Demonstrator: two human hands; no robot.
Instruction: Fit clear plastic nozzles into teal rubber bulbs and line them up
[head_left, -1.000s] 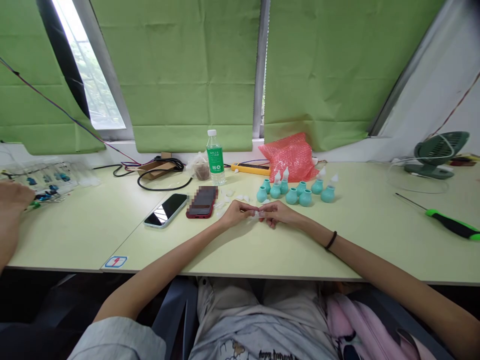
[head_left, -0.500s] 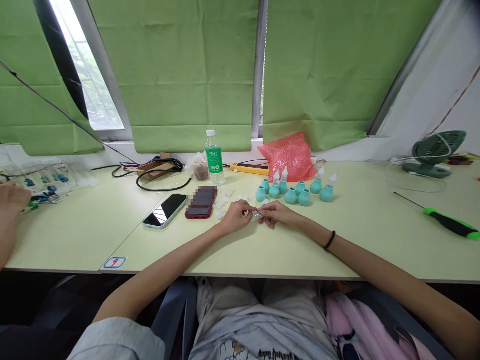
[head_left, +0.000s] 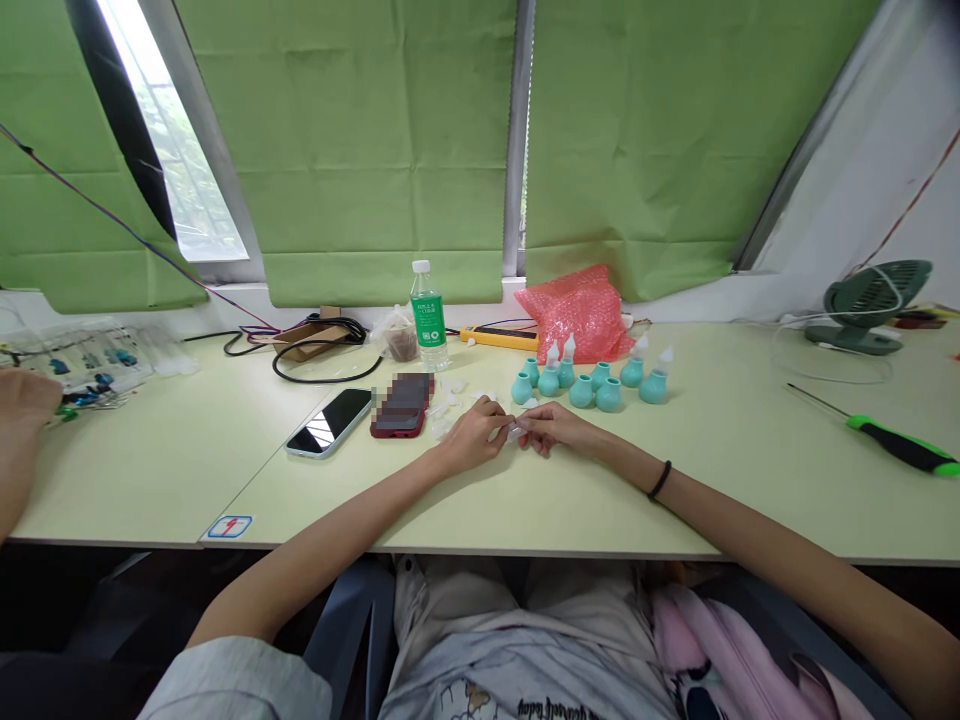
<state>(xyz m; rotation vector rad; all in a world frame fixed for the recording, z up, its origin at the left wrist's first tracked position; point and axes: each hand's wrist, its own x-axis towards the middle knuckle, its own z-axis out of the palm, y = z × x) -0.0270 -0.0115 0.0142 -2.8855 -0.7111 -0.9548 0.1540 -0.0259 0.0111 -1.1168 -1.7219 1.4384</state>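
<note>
Over the table, my left hand [head_left: 475,438] and my right hand [head_left: 553,428] meet with fingertips pinched together. Between them is a small clear plastic piece [head_left: 516,431], too small to name; both hands are closed on it. Just beyond my fingers stand several turquoise bulb-shaped pots [head_left: 581,391]. A few carry a white pointed tip like a dropper, such as the tip [head_left: 666,359] at the right end; others have an open mouth. To the left of my left hand lie loose white and clear plastic pieces [head_left: 444,408], partly hidden by that hand.
Left of my hands lie a dark-red phone [head_left: 401,405] and a white-edged phone [head_left: 330,422]. Behind stand a water bottle [head_left: 429,320] and a red bubble-wrap bag [head_left: 581,315]. On the right are a screwdriver [head_left: 900,440] and a fan [head_left: 874,305]. Another person's hand [head_left: 26,410] enters at left.
My left fingers have shifted slightly against the clear piece, showing a little more of it. My right hand stays nearly still, and the things on the table keep their places.
</note>
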